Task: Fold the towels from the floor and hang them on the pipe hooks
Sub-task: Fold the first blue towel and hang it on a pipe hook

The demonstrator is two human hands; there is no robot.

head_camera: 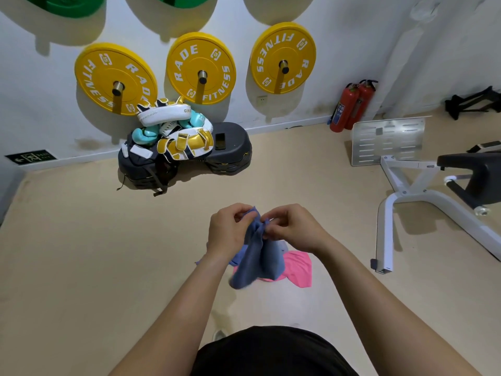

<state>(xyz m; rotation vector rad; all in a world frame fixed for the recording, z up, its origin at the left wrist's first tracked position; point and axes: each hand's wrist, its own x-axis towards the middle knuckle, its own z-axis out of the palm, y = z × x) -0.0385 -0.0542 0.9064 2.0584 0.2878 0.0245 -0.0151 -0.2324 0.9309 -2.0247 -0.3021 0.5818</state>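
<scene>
hands 2: left hand (226, 230), right hand (294, 226) | towels 2 certain: blue towel (257, 256) 1 in both hands, pink towel (296, 268) 1 just under them | yellow weight plates (116, 78) 3, well beyond the hands | green weight plates (62, 6) 2, cut by top edge | fire extinguishers (343, 109) 2, beyond right hand | phone (220, 141) 1 | exit sign (31, 157) 1 | wall socket (262, 99) 1

White wall (352, 50), beige floor (81, 253), yellow plates (201, 67)

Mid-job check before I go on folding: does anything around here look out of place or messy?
A crumpled pink cloth towel lies unfolded on the beige floor, below the bunched blue cloth towel that the left hand and right hand pinch. White-and-gold boxing pads sit heaped untidily on the black step platform.
</scene>
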